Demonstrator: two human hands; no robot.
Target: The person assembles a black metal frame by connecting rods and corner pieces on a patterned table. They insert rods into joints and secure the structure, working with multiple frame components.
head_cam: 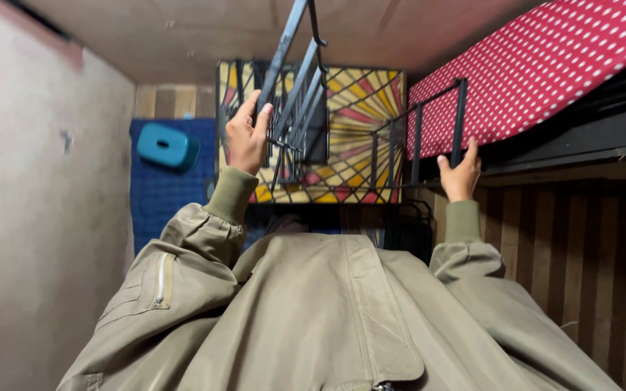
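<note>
Head view: I grip a black metal rack [306,108] at frame centre.
My left hand [246,137] wraps a raised bar; my right hand [461,174] fingers clasp an upright.

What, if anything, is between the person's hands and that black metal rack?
Nothing visible. The left hand is already closed around a bar of the rack, and the right hand grips its other side frame, next to the red dotted board.

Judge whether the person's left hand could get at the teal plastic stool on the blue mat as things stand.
Probably not right away: the left hand is closed around the black metal rack, and the teal stool sits apart, lower left. Nothing visibly blocks the way.
</note>
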